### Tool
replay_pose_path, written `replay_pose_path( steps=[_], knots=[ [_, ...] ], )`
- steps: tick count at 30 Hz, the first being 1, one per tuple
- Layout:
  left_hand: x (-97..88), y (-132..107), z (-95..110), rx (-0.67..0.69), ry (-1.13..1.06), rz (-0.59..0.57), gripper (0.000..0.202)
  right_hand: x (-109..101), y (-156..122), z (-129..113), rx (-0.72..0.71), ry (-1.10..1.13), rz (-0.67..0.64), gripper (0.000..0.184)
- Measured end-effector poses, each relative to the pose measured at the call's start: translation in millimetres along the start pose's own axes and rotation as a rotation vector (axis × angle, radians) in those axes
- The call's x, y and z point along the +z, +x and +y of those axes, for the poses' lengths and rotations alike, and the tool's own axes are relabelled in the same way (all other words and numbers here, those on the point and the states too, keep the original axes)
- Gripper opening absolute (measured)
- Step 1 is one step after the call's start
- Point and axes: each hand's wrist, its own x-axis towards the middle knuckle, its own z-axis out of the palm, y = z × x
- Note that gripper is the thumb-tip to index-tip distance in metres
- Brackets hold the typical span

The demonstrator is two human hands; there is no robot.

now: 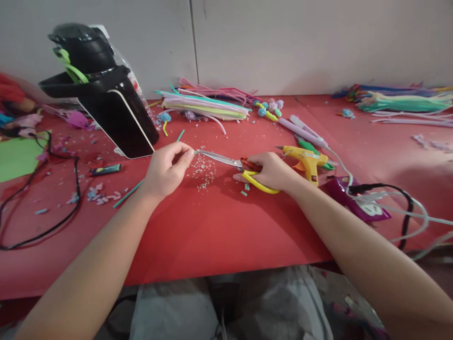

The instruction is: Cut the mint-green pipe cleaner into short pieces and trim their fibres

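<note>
My left hand (169, 169) is closed in a pinch, with a tiny green end of pipe cleaner (197, 151) showing at the fingertips. My right hand (271, 171) grips scissors (221, 158) by their yellow and orange handles. Their blades point left, and the tips reach the green end beside my left fingertips. Fine pale clippings (204, 172) are scattered on the red tabletop (212, 236) below the blades. A few short green bits (245, 191) lie under my right hand. A teal pipe cleaner (128, 194) lies partly hidden behind my left hand and wrist.
A black tumbler in a holder (120, 118) stands at the left. Bundled pipe cleaners (205, 105) lie at the back. On the right are a yellow glue gun (304, 158), a lilac corded tool (300, 132) and a purple power strip (368, 205). A black cable (76, 189) loops at left.
</note>
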Motion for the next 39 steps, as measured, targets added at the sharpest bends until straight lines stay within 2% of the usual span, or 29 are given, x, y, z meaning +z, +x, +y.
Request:
replay_pose_path(
  steps=[39],
  knots=[
    [0.4,1.6,-1.8,0.017,-0.008,0.004,0.02,-1.2,-0.2,-2.0,0.05,0.034,-0.024,0.068]
  ],
)
